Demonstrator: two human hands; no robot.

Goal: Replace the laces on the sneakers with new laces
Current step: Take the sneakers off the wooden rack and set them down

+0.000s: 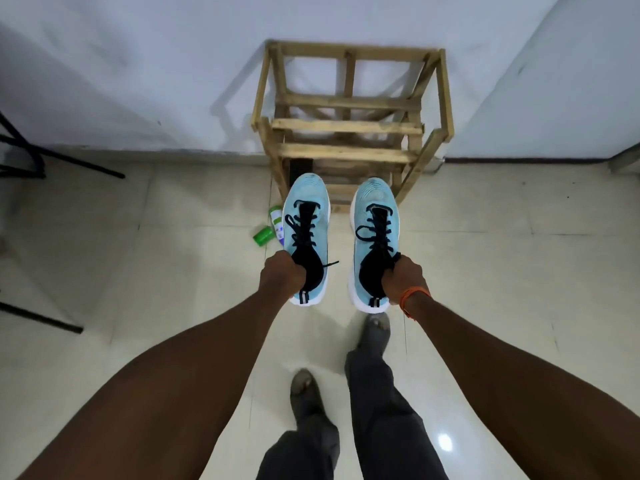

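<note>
Progress was nil. Left hand (282, 276) gripped light-blue knit sneaker (308, 189) at collar, right hand (404, 279) the other sneaker (374, 192), both held above tiled floor (173, 244). Black laces (304, 227) were fully threaded thru both; no replacements seen; all relacing outstanding.

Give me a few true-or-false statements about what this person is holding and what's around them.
1. The left hand and right hand each grip one light blue knit sneaker, the left sneaker and the right sneaker. True.
2. The sneakers carry white laces. False: both have black laces.
3. A slatted wooden rack stands by the wall ahead. True.
4. The sneakers sit on that rack's top shelf. False: they are held up in front of it, above the pale tiled floor.
5. A green-and-white bottle lies on the floor. True.
</note>
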